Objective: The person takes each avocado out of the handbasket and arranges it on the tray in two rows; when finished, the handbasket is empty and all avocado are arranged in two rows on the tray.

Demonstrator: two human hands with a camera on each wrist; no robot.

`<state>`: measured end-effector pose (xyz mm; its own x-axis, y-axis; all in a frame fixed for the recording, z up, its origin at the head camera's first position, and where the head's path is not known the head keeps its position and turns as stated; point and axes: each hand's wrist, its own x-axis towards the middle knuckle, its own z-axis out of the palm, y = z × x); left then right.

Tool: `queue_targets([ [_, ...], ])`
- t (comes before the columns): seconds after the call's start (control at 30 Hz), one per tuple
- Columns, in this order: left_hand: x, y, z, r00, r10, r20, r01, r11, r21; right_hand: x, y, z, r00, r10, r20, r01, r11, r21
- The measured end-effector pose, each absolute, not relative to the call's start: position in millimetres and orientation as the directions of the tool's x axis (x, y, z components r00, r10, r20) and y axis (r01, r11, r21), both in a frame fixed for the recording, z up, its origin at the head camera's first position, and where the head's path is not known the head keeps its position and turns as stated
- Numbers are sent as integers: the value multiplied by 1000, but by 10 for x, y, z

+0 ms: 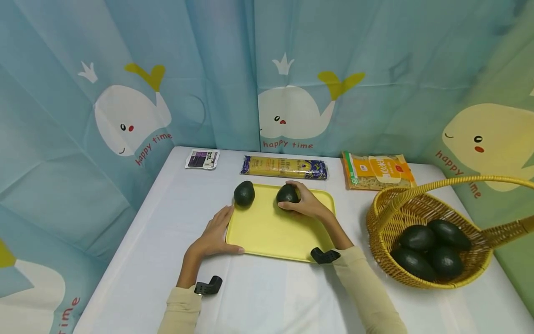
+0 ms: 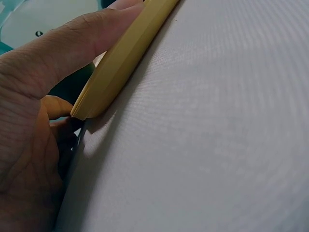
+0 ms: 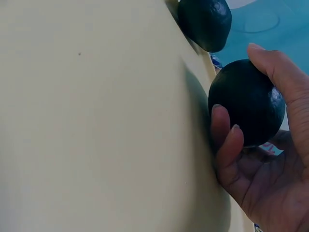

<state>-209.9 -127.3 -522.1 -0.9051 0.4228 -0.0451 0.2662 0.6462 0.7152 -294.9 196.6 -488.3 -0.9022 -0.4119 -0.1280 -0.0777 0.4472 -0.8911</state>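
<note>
My right hand [image 1: 306,202] grips a dark green avocado [image 1: 287,196] at the back middle of a yellow tray [image 1: 271,232]. In the right wrist view the thumb lies on one side of this avocado [image 3: 246,101], with curled fingers on the other; its shadow falls on the tray [image 3: 120,116]. A second avocado [image 1: 244,194] sits in the tray's back left corner. My left hand [image 1: 214,234] spreads round the tray's front left corner, fingers along the left edge and thumb at the front edge. The left wrist view shows its thumb [image 2: 72,48] against the rim [image 2: 120,63].
A wicker basket [image 1: 377,232] with a tall handle holds several avocados [image 1: 417,238] on the right. Along the table's back lie a small white-and-purple packet [image 1: 202,159], a long yellow-and-blue packet [image 1: 284,167] and an orange bag [image 1: 378,171]. Whale-print curtains [image 1: 227,69] stand behind.
</note>
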Motion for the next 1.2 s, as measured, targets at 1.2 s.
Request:
queue_targets([
  [1.2,-2078,-1271,-5200,-905,421,-55,261,654,710,-2724,1884,-4444,-865,-476,-161,-129,520,-844],
])
